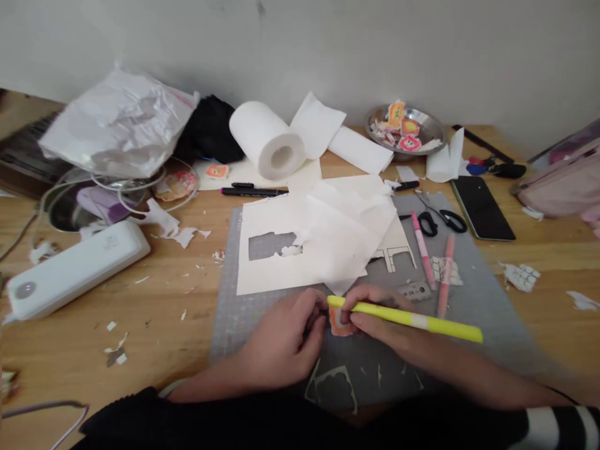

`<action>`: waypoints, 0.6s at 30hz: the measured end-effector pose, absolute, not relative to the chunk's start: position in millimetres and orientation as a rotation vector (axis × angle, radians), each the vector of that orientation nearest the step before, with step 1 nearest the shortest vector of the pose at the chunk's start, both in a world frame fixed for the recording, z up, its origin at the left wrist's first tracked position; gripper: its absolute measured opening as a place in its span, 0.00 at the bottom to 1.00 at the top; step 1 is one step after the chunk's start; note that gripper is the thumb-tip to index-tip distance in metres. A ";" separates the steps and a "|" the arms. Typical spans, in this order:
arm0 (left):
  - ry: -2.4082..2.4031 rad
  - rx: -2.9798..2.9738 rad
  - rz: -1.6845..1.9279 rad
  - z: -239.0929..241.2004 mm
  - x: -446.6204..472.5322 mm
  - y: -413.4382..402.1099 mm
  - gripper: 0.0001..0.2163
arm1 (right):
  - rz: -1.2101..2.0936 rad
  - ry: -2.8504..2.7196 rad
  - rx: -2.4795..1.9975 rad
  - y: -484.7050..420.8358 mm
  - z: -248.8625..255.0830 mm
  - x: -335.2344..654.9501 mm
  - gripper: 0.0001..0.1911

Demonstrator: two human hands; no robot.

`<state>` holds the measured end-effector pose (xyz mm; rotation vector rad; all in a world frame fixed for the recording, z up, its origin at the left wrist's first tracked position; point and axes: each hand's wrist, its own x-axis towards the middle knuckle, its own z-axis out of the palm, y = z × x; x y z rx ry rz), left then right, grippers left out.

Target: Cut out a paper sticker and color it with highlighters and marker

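Observation:
My left hand (pixel 293 337) is closed, its fingertips at the left edge of a small orange-bordered paper cutout (pixel 338 326). My right hand (pixel 382 322) grips a yellow marker (pixel 450 328) between thumb and fingers, the marker slanting down to the right across the hand. The marker's left end lies over the cutout's upper edge, close to my left fingertips. The cutout's middle is partly hidden by my right fingers. Beneath both hands lies a grey cutting mat (pixel 227 312), with white sheets (pixel 276 275) just beyond them.
Right of the sheets are scissors (pixel 440 219), a pink marker (pixel 423 250), a metal ruler (pixel 415 290) and a phone (pixel 484 207). A toilet roll (pixel 267 140) and a metal bowl (pixel 434 128) of cutouts stand behind. A white power bank (pixel 79 269) and paper scraps lie left.

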<state>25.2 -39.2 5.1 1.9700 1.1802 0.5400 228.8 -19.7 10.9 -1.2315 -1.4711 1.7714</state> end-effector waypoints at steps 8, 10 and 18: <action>0.994 2.332 0.529 -1.4 24.1 -33.2 0.08 | 1.893 -1.745 -1.023 -16.5 12.0 229.5 0.08; 0.897 2.335 0.560 -1.6 25.0 -32.3 0.12 | 1.848 -1.790 -0.936 -14.8 15.1 230.1 0.07; 0.750 2.134 0.637 0.6 36.2 -41.3 0.20 | 1.763 -1.725 -0.829 -25.6 10.0 238.5 0.08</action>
